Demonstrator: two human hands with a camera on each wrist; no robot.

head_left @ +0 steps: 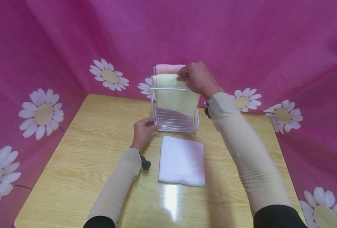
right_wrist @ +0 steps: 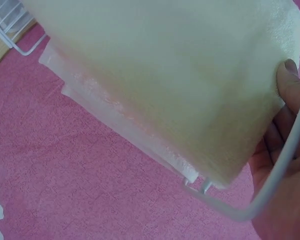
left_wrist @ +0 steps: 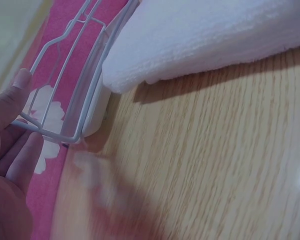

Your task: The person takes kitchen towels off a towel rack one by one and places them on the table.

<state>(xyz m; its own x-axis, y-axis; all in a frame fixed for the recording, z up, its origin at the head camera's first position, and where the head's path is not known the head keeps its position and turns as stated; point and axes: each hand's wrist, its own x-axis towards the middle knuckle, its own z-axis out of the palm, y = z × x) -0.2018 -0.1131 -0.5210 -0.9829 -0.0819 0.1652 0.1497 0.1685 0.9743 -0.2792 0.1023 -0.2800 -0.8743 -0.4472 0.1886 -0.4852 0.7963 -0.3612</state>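
Note:
A white wire rack stands near the back of the table. Over its rear bar hangs a pink towel, and in front of that a pale yellow towel drapes down. My right hand pinches the yellow towel at its upper right; the right wrist view shows the thumb on its face. At the rack's lower left corner, my left hand grips the wire frame between thumb and fingers, as the left wrist view shows. A folded white towel lies flat in front of the rack.
The wooden table meets a pink cloth backdrop with daisies at its back and sides. The rack's front bar crosses before the yellow towel. Light reflects off the table below the white towel.

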